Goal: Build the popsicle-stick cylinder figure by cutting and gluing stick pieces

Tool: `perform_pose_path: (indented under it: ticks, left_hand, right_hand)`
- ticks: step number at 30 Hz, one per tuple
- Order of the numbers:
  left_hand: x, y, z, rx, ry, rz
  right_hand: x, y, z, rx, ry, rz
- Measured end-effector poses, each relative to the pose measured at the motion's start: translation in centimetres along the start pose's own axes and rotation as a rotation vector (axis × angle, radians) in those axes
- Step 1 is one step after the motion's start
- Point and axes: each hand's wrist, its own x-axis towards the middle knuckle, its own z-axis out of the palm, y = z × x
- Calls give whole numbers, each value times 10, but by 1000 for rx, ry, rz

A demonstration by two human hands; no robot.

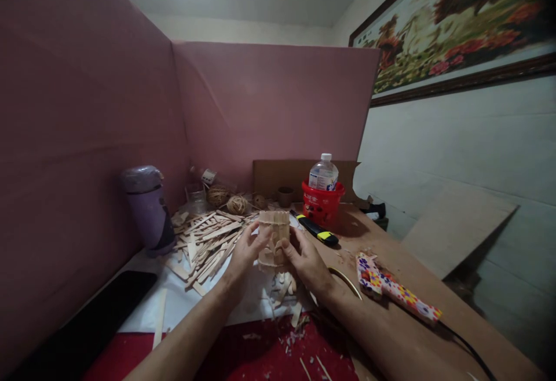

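Observation:
Between my two hands is a small barrel-shaped cup of upright wooden craft sticks (274, 222), with raised bands around its top and bottom. My left hand (251, 249) grips it from the left, fingers curled along its side. On the right, my right hand (307, 258) holds it with the thumb pressed on its front. Wood scraps (283, 288) lie below the cup on white paper (243, 306). To the left is a loose pile of flat craft sticks (212, 242). The far side of the cup is hidden.
A yellow-black utility knife (319, 231) lies before a red bucket (320, 206) holding a plastic bottle (324, 173). A flower-patterned glue gun (393, 289) with a cord is at right. Twine balls (237, 205), a purple tumbler (147, 213) and a black slab (104, 306) are left.

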Motion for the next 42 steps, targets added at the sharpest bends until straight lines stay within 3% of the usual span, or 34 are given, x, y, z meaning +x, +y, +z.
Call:
perform_pose_path:
  ticks: [7,11,15,22,31,37,42]
  left_hand:
    - [2,2,-5,110,-41,96]
    - [15,1,-14,151,-22,172]
    - [32,-4,-24,226,-14,220]
    - [46,-13,-42,321,-38,223]
    - [52,-13,-28,473,120,292]
    - [61,-11,-30,469,13,262]
    - [64,-15,-35,486,5,257]
  right_hand:
    - [-11,-9,2,-331,-8,-84]
    - [-7,-7,0,-405,144,-67]
    - [-3,-3,-2,-382,247,-75]
    - [-2,3,-3,-376,235,-53]
    - [0,5,-4,-342,257,-51]
    - [7,-1,-10,-301,336,-77]
    - [10,-12,-16,-265,409,-98]
